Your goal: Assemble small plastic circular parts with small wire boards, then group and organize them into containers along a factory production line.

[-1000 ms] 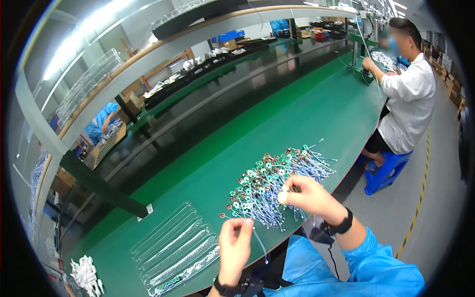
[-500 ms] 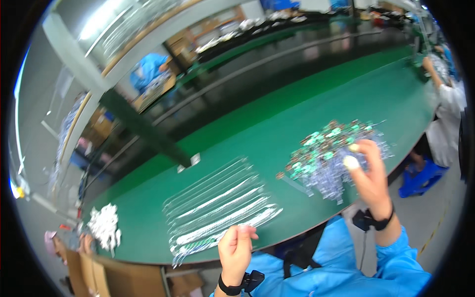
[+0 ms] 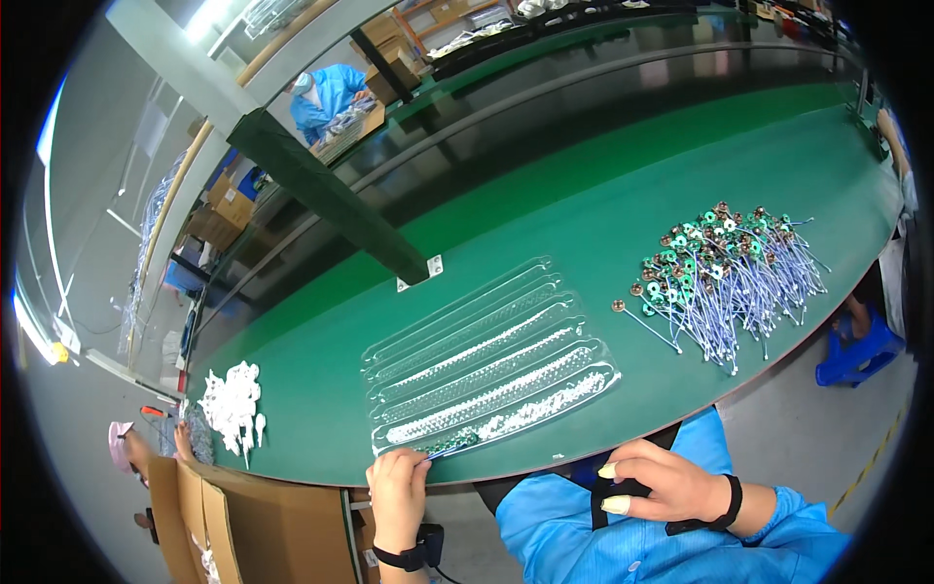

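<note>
My left hand (image 3: 397, 479) is at the near left corner of a clear ribbed plastic tray (image 3: 486, 358), its fingers closed together. What they pinch, if anything, is hidden. Close by its fingertips, small green parts with blue wires (image 3: 455, 442) lie in the nearest groove of the tray. My right hand (image 3: 666, 482) hovers over my lap, off the table edge, its thumb and forefinger apart with nothing seen between them. Yellowish covers sit on those two fingertips. At the right of the table lies a heap of small round green and brown parts with bluish wires (image 3: 730, 292).
A pile of white pieces (image 3: 232, 404) lies at the table's left end. A dark green post (image 3: 331, 200) rises from the green tabletop (image 3: 584, 229). Open cardboard boxes (image 3: 277, 526) stand below left, a blue stool (image 3: 861, 350) at right. Other people work at both ends and across.
My right hand has moved from the wired-parts heap down to my lap. My left hand has moved left to the tray's near left corner. The view has shifted.
</note>
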The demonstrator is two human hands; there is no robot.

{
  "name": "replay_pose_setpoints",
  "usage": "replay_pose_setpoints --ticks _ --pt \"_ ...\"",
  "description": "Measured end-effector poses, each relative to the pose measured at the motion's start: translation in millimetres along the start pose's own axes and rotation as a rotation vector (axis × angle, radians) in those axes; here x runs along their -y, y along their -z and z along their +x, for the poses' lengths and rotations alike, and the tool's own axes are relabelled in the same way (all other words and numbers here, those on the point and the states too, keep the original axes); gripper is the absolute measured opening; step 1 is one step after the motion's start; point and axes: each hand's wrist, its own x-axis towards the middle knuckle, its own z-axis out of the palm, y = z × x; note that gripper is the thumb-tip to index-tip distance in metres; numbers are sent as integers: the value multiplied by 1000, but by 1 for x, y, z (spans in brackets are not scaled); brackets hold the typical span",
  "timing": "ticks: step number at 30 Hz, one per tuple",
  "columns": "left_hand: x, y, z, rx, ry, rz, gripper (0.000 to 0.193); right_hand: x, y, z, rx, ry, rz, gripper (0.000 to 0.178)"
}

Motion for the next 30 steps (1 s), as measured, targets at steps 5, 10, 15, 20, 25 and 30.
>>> replay_pose_setpoints --ticks 5,10,15,20,25,30 --pt "8 7 10 -161 208 -391 8 -2 2 -7 -59 -45 55 32" --pt "-10 14 23 -277 96 -979 10 -9 2 -15 33 -22 175 18" --pt "-66 28 28 -329 140 -1483 10 -5 -13 2 10 20 242 27" --pt "-125 26 27 -345 392 -1881 24 10 -28 36 27 -137 441 56" --pt "-133 7 8 44 440 -2147 19 -10 -55 34 -2 -193 1059 31" --pt "-132 -25 2 39 290 -1822 29 -17 -31 4 -39 -197 993 23"
